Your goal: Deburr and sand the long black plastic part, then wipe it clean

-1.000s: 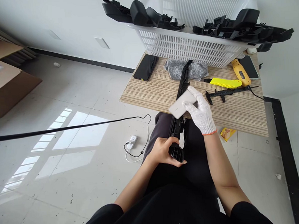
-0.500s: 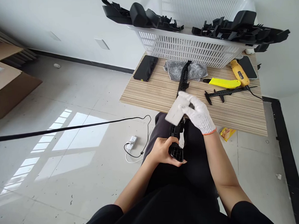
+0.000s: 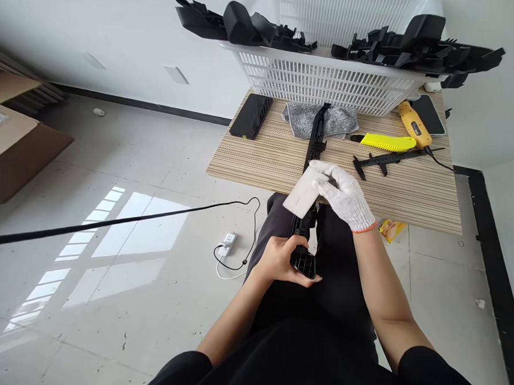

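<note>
Head view shows two hands at work on a long black part, which runs from between the person's legs, over the near edge of the desk, to a grey cloth that its far end overlaps. The left hand, bare, is clenched around the near end of the part, fingers on one side and thumb on the other. The right hand, in a white knit glove with an orange cuff, grasps a pale flat piece between thumb and fingers. That piece lies across the middle of the black part at the desk edge and hides a stretch of it; contact between the two cannot be confirmed. On the desk, a dark phone lies left of the cloth. To the right are a yellow cutter, a black caliper just below it, and a yellow corded tool beside a dark-faced device. Behind the cloth stands a white slatted basket, with black mouldings across its rim. A white power strip lies on the floor.
</note>
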Demonstrator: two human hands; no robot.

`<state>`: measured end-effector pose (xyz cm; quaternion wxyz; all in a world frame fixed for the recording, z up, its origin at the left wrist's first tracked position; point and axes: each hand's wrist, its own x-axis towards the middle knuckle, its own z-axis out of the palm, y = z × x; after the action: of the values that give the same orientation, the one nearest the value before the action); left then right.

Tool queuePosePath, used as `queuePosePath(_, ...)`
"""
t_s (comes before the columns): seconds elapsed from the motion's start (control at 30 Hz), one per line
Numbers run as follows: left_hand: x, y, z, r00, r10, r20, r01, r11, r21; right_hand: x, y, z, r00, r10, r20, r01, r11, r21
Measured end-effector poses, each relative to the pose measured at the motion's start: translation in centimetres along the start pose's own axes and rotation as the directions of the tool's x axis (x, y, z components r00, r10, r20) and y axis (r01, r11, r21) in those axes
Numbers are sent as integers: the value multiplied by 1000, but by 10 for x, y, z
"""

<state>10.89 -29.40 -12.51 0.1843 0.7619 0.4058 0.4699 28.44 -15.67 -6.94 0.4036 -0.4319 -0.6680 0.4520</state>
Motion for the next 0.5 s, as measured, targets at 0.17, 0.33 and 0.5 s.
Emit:
queuePosePath(0.17, 1, 1, -1, 1000, 6, -6, -6, 1000, -2, -1, -2, 0, 995, 16, -97, -15, 1000, 10)
queuePosePath(0.33, -1, -1, -1, 1000, -14, 8, 14, 1000, -1, 0, -3, 0, 988, -2, -152, 3, 1000, 0)
queuePosePath(0.5, -2, -2, 0, 1000, -16, 11, 16, 1000, 21, 0, -5, 0, 1000, -23, -21, 24, 999, 30)
